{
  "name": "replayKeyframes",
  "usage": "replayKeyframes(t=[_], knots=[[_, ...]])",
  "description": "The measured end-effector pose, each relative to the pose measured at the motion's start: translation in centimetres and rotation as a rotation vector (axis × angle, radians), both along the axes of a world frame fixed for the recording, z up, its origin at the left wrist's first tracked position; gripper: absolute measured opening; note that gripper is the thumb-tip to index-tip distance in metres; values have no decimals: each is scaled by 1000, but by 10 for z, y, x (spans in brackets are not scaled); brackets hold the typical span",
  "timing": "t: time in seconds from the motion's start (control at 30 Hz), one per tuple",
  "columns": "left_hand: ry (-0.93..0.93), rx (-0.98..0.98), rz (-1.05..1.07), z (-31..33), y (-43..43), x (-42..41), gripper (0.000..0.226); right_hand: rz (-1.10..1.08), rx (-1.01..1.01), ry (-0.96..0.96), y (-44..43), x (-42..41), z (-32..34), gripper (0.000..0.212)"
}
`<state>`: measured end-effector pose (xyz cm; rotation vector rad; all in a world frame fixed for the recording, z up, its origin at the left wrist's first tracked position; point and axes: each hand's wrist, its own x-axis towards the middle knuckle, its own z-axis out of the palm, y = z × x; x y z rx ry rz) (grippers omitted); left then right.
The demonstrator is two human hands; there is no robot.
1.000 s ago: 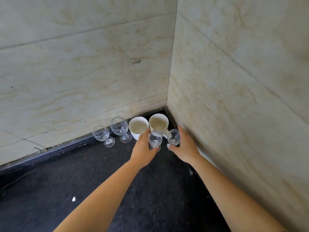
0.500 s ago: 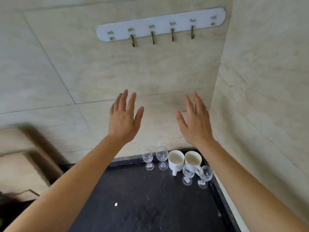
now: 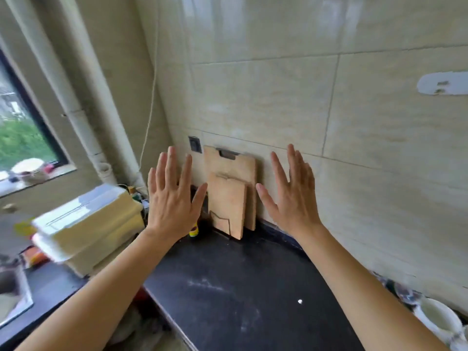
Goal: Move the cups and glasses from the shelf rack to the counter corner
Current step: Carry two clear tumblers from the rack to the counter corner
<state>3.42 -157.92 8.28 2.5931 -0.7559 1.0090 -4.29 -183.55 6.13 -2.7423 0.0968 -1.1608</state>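
My left hand [image 3: 173, 198] and my right hand [image 3: 291, 196] are both raised in front of me, palms forward, fingers spread, holding nothing. At the far right bottom edge a white cup [image 3: 439, 323] stands on the dark counter [image 3: 228, 287], with a blurred wine glass [image 3: 407, 293] just behind it against the wall. The other cups and glasses are out of frame. The shelf rack is not in view.
Two wooden cutting boards [image 3: 229, 198] lean on the tiled wall between my hands. A cream lidded box [image 3: 86, 224] sits at the left, a sink corner [image 3: 12, 297] lower left, pipes and a window [image 3: 22, 138] behind. A white hook strip [image 3: 443, 83] hangs at right.
Both hands let go of the glasses in the corner and rose open. The view has since swung left, away from the corner, so most cups and glasses left the frame.
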Motion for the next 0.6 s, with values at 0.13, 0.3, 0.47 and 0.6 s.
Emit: replayKeyframes(t=[0.13, 0.3, 0.47, 0.6], knots=[[-49, -39, 152, 14, 150, -13, 70, 190, -45, -32, 138, 37, 22, 73], [-72, -59, 375, 23, 371, -54, 72, 433, -34, -80, 364, 65, 37, 74], [-105, -34, 611, 36, 577, -120, 73, 708, -57, -118, 598, 65, 56, 73], [-103, -46, 825, 49, 704, -171, 75, 905, -65, -166, 751, 49, 68, 72]])
